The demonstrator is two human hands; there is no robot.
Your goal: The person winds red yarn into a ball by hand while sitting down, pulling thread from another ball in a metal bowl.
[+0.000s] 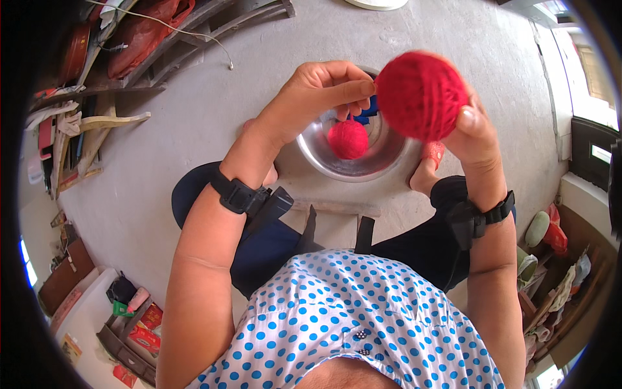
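Observation:
A large ball of red yarn (pixel 420 97) is held up in my right hand (pixel 471 129), thumb on its near side and fingers behind it. Just left of the ball, my left hand (pixel 335 90) pinches a strand of yarn between thumb and fingertips. Below my left hand, a smaller pinkish-red yarn ball (pixel 348 139) shows over a round metal basin (pixel 354 172); whether it hangs or rests there I cannot tell. Something blue (pixel 362 118) lies in the basin, partly hidden by my hands and the large ball.
The basin stands on the concrete floor (pixel 141 160) between my feet, in front of my knees. Wooden racks (pixel 180 44) with red plastic bags and a white cable are at upper left. A pale green gourd (pixel 537 228) and shelves with bags are at right.

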